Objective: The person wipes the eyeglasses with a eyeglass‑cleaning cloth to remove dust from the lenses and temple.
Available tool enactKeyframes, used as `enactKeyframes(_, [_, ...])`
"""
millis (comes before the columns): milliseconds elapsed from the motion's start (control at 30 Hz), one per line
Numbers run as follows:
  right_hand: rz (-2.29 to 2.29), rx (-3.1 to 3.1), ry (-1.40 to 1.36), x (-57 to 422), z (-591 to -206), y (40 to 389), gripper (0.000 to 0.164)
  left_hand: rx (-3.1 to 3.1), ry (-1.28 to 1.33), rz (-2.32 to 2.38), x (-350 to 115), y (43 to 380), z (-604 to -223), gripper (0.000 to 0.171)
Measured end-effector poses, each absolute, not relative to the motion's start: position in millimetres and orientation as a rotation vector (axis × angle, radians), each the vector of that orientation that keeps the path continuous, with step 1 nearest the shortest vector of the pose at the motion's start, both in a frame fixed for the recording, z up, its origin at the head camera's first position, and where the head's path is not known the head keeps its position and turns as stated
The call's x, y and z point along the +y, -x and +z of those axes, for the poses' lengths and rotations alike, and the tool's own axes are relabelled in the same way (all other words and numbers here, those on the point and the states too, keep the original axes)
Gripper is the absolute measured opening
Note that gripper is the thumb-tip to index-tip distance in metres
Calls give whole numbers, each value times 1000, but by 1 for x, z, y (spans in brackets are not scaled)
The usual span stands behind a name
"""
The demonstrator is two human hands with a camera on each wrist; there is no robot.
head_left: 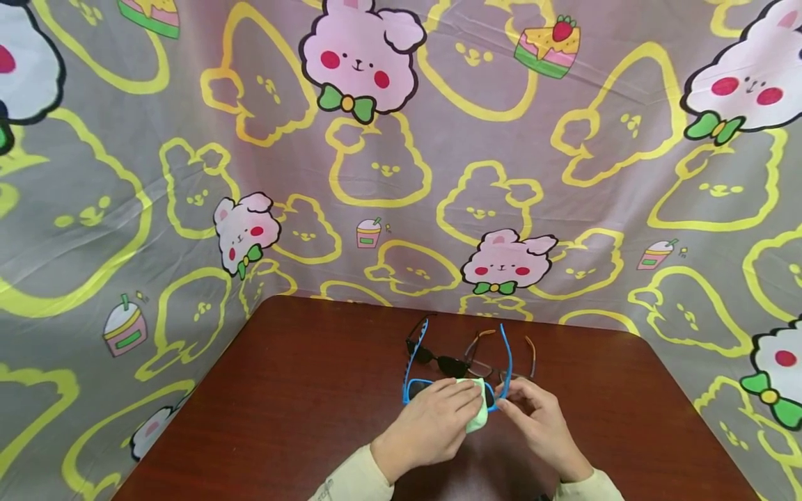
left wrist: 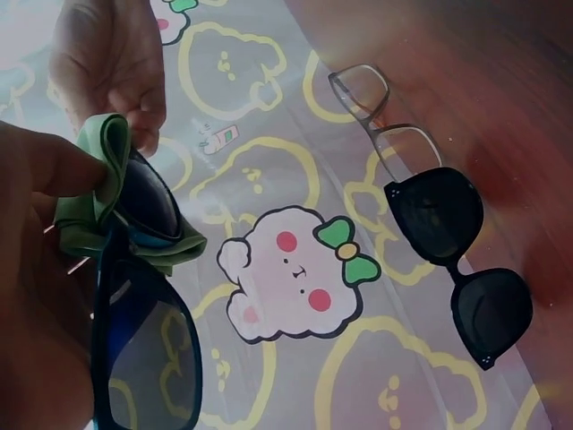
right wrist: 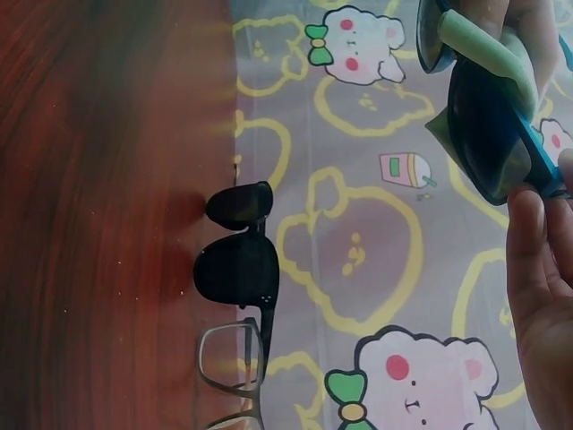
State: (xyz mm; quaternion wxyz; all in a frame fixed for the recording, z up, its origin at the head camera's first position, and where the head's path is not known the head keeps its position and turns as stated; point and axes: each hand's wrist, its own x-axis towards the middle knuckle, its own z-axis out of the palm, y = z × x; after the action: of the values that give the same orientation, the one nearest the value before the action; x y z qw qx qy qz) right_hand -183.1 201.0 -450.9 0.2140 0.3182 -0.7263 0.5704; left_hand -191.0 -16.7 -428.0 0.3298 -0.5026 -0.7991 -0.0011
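Blue-framed sunglasses [head_left: 418, 390] with dark lenses are held up over the table, temples unfolded and pointing away. My left hand [head_left: 432, 421] pinches a light green cloth [head_left: 479, 416] around one lens. In the left wrist view the cloth [left wrist: 109, 175] folds over both faces of that lens, near the bridge, while the other lens [left wrist: 152, 349] is uncovered. At the opposite end my right hand [head_left: 540, 421] grips the frame by the hinge between thumb and fingers. The right wrist view shows that thumb [right wrist: 526, 224] against the lens edge.
Black sunglasses [head_left: 452, 366] lie on the brown table [head_left: 301, 403] beyond the hands. Beside them, clear-lens glasses [head_left: 481, 369] rest with orange-brown temple tips. A cartoon-print cloth [head_left: 388, 174] hangs behind the table and along its sides.
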Motion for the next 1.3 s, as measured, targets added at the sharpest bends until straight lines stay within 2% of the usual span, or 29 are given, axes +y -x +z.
enactKeyframes(367, [1591, -1998, -873, 200, -456, 184, 28, -2082, 1378, 2, -16, 192, -427, 34])
enactKeyframes(667, [1574, -2018, -825, 199, -457, 183, 23, -2032, 1464, -77, -15, 193, -424, 34])
enactKeyframes(933, [1570, -2037, -795, 200, -458, 182, 30, -2009, 1482, -96, -16, 193, -426, 36])
enactKeyframes(1300, [1577, -2064, -756, 198, -458, 182, 21, -2028, 1484, -138, -19, 191, -426, 26])
